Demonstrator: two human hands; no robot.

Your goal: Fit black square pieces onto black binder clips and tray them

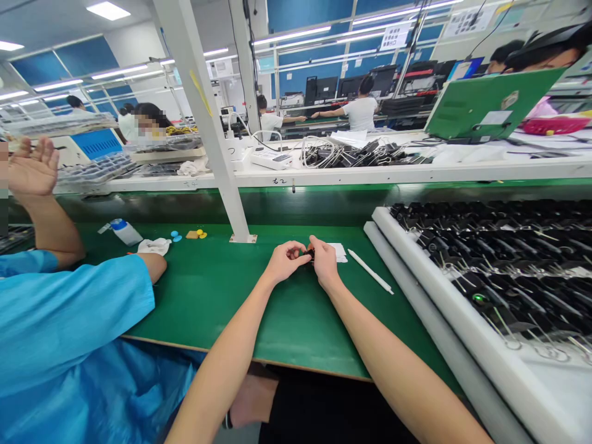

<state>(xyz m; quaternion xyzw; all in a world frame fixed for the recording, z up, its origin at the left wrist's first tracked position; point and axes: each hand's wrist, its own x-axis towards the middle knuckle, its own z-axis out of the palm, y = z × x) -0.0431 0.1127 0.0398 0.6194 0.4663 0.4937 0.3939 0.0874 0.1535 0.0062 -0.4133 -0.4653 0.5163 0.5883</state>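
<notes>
Over the green bench mat, my left hand (pixel 285 261) and my right hand (pixel 325 264) meet with fingers bent inward. Between their fingertips is a small black part (pixel 311 254), mostly hidden by the fingers; its exact kind does not show. Both hands are closed on it. Just behind my right hand lie small white paper pieces (pixel 338 251). A white pen-like stick (pixel 370 271) rests on the mat to the right.
On the right stands a white foam tray (pixel 462 290) with rows of black binder clips (pixel 518 290). A co-worker in a blue top (pixel 78 308) sits close on my left. A white post (pixel 217 135) rises from the green bench (pixel 198 296), below a white shelf (pixel 333 176).
</notes>
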